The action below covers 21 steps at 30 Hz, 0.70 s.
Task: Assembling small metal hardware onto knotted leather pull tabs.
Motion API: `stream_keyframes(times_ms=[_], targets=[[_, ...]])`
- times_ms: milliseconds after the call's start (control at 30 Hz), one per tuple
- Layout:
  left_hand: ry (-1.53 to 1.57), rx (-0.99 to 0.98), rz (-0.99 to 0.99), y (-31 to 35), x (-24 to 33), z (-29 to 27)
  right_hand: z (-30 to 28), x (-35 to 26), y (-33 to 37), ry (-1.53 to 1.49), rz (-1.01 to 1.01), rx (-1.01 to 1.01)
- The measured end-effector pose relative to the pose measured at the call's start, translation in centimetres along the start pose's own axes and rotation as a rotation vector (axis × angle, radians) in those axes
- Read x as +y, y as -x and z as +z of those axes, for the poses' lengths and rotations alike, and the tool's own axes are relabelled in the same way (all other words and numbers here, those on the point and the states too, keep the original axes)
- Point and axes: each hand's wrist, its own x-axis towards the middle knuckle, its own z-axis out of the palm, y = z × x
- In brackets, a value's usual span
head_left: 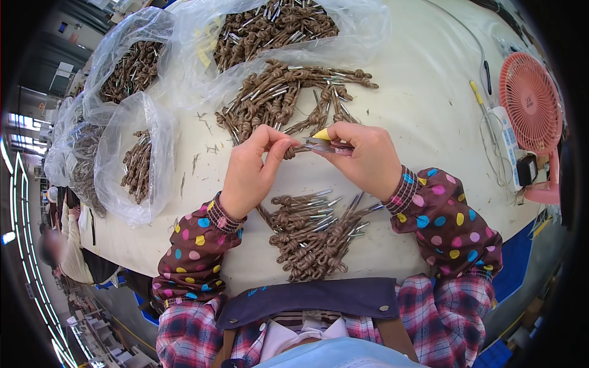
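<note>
My left hand [257, 162] pinches the end of a knotted brown cord [289, 152] between thumb and forefinger, above the middle of the table. My right hand [362, 156] is closed around small metal thread snips [331, 145], whose blades reach toward the cord by my left fingertips. Something yellow [321, 134] covers a fingertip of the right hand. Nearer to me lies a pile of knotted brown cords [313, 239] with shiny silver tips. Just beyond my hands is a larger heap of such cords [270, 98]; its near edge is partly hidden by my hands.
Clear plastic bags with cords [273, 30] stand at the back, and a bag [138, 184] lies open at left. At right are a pink fan [531, 101], a white power strip [506, 147] and a yellow-handled tool [475, 92]. Thread scraps litter the cream tabletop [423, 122].
</note>
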Motion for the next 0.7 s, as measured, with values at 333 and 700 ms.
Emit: stream_keyframes(times_ms=[333,700], targets=[[0.32,-0.131,-0.169,-0.4,-0.7,-1.5,0.1,1.0,0.1,0.086,-0.161,0.063],[0.132,-0.167,-0.059,-0.2,0.0,-1.3,-0.1,0.8,0.1,0.06,-0.11,0.04]])
